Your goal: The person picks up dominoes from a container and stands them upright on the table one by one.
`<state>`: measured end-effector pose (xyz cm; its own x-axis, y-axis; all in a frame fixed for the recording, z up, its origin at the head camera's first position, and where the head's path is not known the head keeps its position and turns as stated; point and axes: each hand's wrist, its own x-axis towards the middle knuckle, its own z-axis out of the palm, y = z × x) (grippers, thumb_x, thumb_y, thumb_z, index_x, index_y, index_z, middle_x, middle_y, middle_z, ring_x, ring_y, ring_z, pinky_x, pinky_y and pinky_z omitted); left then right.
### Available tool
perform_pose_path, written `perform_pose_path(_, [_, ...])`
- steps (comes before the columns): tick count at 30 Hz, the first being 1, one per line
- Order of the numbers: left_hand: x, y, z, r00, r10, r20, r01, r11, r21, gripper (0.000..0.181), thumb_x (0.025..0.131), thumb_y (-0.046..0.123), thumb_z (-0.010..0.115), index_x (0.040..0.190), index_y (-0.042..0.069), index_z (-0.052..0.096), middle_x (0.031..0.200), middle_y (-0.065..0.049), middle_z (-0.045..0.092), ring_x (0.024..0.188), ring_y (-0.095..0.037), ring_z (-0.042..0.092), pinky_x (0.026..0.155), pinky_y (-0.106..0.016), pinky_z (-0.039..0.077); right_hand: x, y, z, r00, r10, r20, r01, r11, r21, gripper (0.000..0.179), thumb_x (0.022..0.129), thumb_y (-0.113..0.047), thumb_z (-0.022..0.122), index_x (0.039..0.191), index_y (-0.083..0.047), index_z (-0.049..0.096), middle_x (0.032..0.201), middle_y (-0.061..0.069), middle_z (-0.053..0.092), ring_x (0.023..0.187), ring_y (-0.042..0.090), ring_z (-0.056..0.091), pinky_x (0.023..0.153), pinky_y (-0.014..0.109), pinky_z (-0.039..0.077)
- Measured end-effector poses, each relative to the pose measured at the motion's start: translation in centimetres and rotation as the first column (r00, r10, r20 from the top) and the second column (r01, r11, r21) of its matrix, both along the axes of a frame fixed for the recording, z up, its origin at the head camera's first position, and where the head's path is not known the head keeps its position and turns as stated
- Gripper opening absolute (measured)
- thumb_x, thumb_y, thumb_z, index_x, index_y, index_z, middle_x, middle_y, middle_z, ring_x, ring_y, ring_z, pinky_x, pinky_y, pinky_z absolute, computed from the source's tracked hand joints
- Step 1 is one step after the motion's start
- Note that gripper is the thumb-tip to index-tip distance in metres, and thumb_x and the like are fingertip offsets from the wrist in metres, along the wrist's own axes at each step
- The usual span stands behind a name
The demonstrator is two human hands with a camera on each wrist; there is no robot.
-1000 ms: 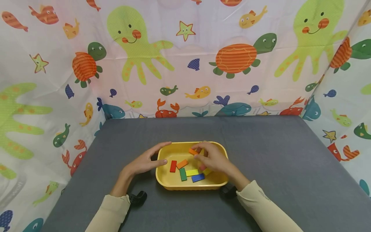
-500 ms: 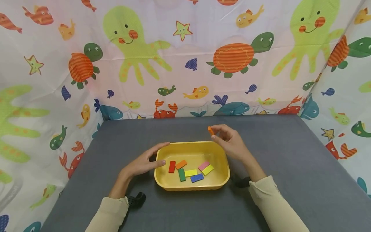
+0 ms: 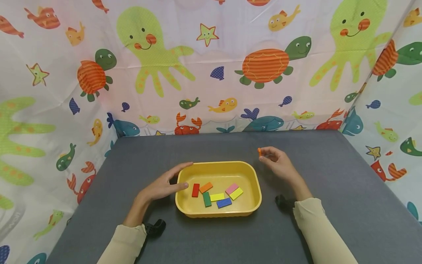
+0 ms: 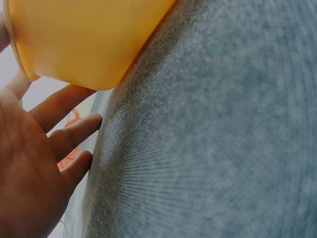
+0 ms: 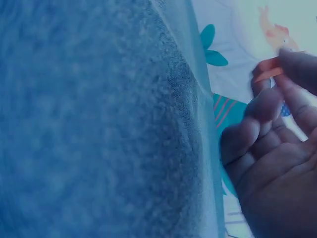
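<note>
A: What was held in the right hand?

B: A small orange block was pinched there between the thumb and the fingertips. In the head view it was seen as a narrow strip.

A: And where was this block positioned?

B: It was held above the grey table, outside the yellow tray, near the far right corner of it.

A: How was the left hand placed?

B: The left end of the tray was touched by it. The thumb was laid over the rim, while the other fingers were spread apart, almost straight, on the outer side.

A: Which pieces were contained in the tray?

B: A red block, a second orange block, a green block, a yellow block, a blue block, a pink block and another yellow block were scattered on its floor.

A: What was seen behind?

B: A pale sheet, printed with sea animals, was hung beyond the table.
</note>
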<state>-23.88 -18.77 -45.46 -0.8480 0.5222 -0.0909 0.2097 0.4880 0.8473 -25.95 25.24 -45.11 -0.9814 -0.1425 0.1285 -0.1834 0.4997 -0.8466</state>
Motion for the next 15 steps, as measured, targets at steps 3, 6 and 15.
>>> perform_pose_path(3, [0.0,0.0,0.0,1.000,-0.003,0.005,0.003,1.000,0.009,0.069,0.093,0.035,0.070,0.153,0.046,0.037,0.163,0.005,0.036,0.149,-0.029,0.036,0.118,-0.068,0.030,-0.2,0.5,-0.6,0.999,-0.004,0.034,0.003,0.999,0.034,0.035,0.101,-0.018,0.065,0.130,0.000,0.062,0.131,0.021,0.064,0.110,0.038,0.067,0.085,0.032,0.059])
perform_pose_path(6, [-0.1,0.0,0.0,1.000,-0.009,0.001,0.009,1.000,0.013,0.069,0.093,0.034,0.070,0.153,0.045,0.037,0.163,0.005,0.036,0.149,-0.029,0.036,0.118,-0.067,0.031,-0.3,0.9,-0.9,0.998,-0.003,0.058,-0.001,0.998,0.062,0.033,0.100,-0.017,0.066,0.128,0.000,0.063,0.132,0.020,0.064,0.119,0.037,0.064,0.096,0.044,0.058])
perform_pose_path(15, [-0.2,-0.1,-0.2,1.000,-0.009,-0.008,0.009,1.000,0.012,0.070,0.092,0.034,0.070,0.153,0.046,0.037,0.163,0.005,0.036,0.148,-0.029,0.037,0.118,-0.067,0.031,-0.3,1.4,-1.2,0.996,-0.009,0.093,0.002,0.997,0.082,0.030,0.096,-0.017,0.071,0.121,-0.001,0.067,0.127,0.020,0.067,0.123,0.037,0.060,0.103,0.052,0.053])
